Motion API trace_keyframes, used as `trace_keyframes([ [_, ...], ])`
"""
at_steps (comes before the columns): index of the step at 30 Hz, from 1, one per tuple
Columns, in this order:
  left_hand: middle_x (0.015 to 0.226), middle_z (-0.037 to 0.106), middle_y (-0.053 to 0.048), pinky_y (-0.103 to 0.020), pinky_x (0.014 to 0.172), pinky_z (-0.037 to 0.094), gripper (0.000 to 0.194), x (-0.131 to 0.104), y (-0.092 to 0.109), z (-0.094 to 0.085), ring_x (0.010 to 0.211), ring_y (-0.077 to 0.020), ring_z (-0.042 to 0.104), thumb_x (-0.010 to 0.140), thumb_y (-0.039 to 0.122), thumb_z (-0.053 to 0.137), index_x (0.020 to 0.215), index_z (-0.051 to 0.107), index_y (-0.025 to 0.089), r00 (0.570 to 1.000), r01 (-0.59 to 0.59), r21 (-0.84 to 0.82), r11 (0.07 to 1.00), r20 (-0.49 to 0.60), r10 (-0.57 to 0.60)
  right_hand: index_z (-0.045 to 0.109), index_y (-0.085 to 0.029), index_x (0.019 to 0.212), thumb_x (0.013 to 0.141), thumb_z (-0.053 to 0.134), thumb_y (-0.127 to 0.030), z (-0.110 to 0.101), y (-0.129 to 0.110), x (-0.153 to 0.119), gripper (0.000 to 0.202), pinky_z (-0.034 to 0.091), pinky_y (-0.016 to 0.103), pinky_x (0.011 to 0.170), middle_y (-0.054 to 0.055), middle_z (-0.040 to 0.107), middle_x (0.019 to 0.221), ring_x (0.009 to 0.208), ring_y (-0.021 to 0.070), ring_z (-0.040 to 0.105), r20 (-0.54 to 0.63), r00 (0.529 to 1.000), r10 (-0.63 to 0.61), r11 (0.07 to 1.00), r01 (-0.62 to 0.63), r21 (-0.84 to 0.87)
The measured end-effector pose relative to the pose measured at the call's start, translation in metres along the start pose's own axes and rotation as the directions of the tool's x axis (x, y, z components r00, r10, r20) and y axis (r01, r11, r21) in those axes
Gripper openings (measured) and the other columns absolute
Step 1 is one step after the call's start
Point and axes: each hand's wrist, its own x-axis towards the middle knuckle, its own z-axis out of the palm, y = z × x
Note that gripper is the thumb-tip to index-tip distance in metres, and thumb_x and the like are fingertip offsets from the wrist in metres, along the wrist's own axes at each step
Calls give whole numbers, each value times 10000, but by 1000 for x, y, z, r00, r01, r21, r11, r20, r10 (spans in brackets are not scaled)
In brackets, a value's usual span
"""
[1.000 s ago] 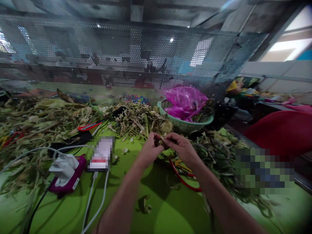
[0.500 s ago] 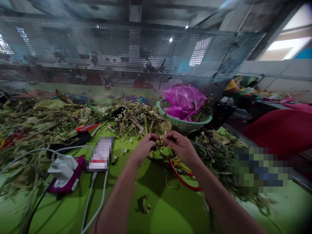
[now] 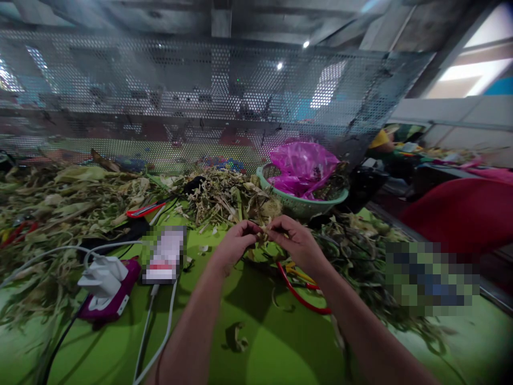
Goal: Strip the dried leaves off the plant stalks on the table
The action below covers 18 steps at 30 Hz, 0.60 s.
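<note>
Over the green table (image 3: 264, 342), my left hand (image 3: 240, 240) and my right hand (image 3: 290, 238) meet fingertip to fingertip. Both are pinched on a small piece of dried plant (image 3: 263, 235), partly hidden by the fingers. Just beyond them lies a heap of dried stems and leaves (image 3: 216, 195). Red-handled and yellow-handled tools (image 3: 300, 297) rest beside and below my right hand. A curled dry scrap (image 3: 240, 338) lies nearer to me.
A green basket (image 3: 308, 206) with a pink bag (image 3: 302, 166) stands behind my right hand. To the left are a phone (image 3: 164, 254), white cables and a purple power block (image 3: 120, 299) with plugs. Leaves (image 3: 360, 256) spread at right; a red cutter (image 3: 146, 209) lies left.
Both hands have shifted only slightly. My left hand has moved a little to the left, and the fingers have changed their hold on the plant piece.
</note>
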Motion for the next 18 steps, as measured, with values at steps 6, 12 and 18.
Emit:
trace_keyframes([
  [6, 741, 537, 22, -214, 655, 367, 148, 7, -14, -1, 681, -94, 469, 674, 113, 554, 807, 538, 176, 989, -149, 61, 987, -12, 150, 583, -191, 842, 863, 526, -274, 2, -1, 0, 103, 419, 282, 750, 32, 584, 833, 796, 166, 543, 29, 999, -43, 998, 44, -50],
  [12, 759, 537, 21, -200, 687, 364, 119, 6, -14, 3, 730, -95, 477, 724, 200, 618, 817, 545, 188, 985, -168, -19, 986, -32, 167, 567, -196, 820, 858, 520, -258, -2, -2, 2, 86, 406, 266, 722, 18, 557, 800, 764, 159, 533, 8, 999, -35, 991, 35, -130],
  [18, 754, 531, 21, -196, 682, 356, 133, 3, -8, 5, 724, -91, 468, 708, 168, 624, 814, 544, 179, 994, -105, -82, 991, -28, 103, 540, -197, 776, 866, 486, -233, -6, -7, 1, 110, 388, 260, 694, 18, 530, 794, 749, 156, 512, 81, 996, -30, 985, 43, -165],
])
